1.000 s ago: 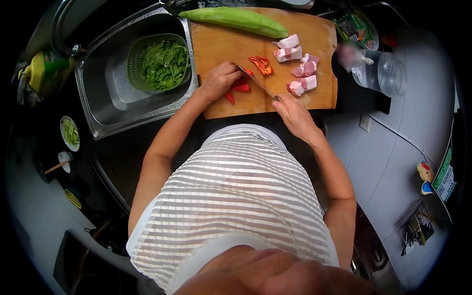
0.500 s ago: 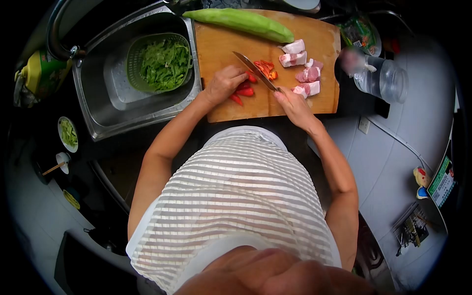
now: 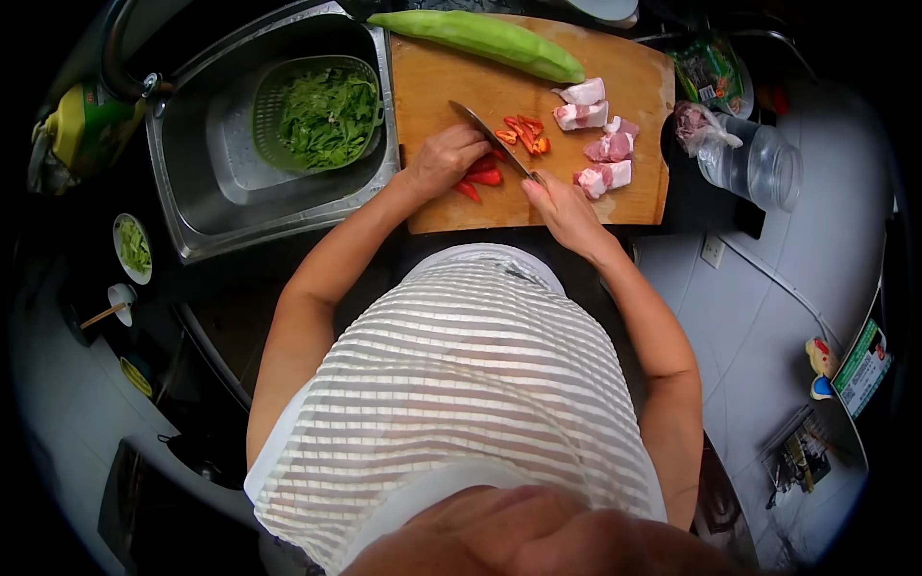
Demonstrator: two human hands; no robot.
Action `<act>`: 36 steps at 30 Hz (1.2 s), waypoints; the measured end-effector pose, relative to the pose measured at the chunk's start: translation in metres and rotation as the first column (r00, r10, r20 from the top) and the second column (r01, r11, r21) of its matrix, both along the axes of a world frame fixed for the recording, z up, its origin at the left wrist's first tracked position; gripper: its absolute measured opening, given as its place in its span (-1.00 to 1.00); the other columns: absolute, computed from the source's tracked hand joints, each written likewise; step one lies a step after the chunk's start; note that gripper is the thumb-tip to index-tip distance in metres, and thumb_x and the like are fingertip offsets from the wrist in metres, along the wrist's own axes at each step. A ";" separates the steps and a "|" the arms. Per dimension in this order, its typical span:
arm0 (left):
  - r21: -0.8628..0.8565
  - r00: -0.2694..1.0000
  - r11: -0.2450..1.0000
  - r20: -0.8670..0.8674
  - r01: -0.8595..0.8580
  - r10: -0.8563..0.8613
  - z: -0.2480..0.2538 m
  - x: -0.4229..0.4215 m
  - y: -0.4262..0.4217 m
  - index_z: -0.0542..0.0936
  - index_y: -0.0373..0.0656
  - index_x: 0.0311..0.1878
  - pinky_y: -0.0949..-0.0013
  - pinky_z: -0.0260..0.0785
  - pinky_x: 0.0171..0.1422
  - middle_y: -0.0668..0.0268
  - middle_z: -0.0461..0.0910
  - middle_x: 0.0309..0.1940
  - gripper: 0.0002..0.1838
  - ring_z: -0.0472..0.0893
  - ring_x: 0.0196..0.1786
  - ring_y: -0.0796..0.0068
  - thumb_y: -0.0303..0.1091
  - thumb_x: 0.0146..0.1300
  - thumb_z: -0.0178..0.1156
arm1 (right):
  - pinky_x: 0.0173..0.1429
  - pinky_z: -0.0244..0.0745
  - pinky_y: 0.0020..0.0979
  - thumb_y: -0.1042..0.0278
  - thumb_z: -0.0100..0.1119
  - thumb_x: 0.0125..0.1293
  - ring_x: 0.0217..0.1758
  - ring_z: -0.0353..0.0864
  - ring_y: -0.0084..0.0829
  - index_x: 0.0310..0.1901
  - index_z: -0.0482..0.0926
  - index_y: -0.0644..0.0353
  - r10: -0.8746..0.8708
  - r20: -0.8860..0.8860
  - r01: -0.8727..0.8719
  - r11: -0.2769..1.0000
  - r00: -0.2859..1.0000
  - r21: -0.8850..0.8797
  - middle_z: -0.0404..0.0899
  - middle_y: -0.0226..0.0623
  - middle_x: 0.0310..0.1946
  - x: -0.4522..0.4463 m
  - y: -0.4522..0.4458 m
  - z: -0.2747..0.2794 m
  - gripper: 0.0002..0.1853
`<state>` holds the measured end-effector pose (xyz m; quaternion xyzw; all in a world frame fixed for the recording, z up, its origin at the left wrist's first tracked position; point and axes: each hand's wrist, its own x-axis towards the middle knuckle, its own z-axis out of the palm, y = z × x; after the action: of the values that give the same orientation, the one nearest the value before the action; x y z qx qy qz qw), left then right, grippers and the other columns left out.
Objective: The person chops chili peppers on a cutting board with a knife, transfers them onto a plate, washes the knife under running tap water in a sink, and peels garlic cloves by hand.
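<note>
Red chili peppers (image 3: 483,177) lie on the wooden cutting board (image 3: 427,82), partly under my left hand (image 3: 447,160). The curled fingers of that hand press on a pepper, which they mostly hide. My right hand (image 3: 567,211) is closed round the handle of a kitchen knife (image 3: 488,134). The blade slants up and to the left, close beside my left fingertips. Just right of the blade sit cut chili pieces (image 3: 525,133), with orange-red insides showing. Several chunks of pork (image 3: 609,148) rest along the board's right side.
A long green gourd (image 3: 480,40) lies across the board's far edge. To the left, a green colander (image 3: 259,120) of leafy greens stands in the metal sink (image 3: 206,226). A clear plastic jar (image 3: 764,163) and a packet (image 3: 706,72) are at the right.
The knife blade has shifted left, away from the cut chili pieces and closer to my left fingers. Those pieces lie more spread out. The whole view has tilted slightly.
</note>
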<state>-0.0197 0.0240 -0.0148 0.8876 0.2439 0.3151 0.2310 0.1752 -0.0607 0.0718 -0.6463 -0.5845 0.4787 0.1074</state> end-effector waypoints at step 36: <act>0.001 0.999 0.999 -0.024 0.044 -0.044 0.000 -0.004 -0.006 0.59 -0.21 -0.30 0.41 0.42 -0.22 0.26 0.55 -0.31 -0.79 0.54 -0.25 0.33 -0.46 -0.06 0.10 | -0.24 0.30 -0.15 0.08 -0.15 0.32 -0.32 0.46 0.06 -0.26 0.40 0.30 -0.037 0.024 0.035 0.997 0.999 0.065 0.46 0.09 -0.44 0.004 -0.009 0.007 -0.63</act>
<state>-0.0237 0.0177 -0.0145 0.8968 0.2266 0.2992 0.2340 0.1796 -0.0700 0.0792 -0.6589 -0.5893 0.4494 0.1293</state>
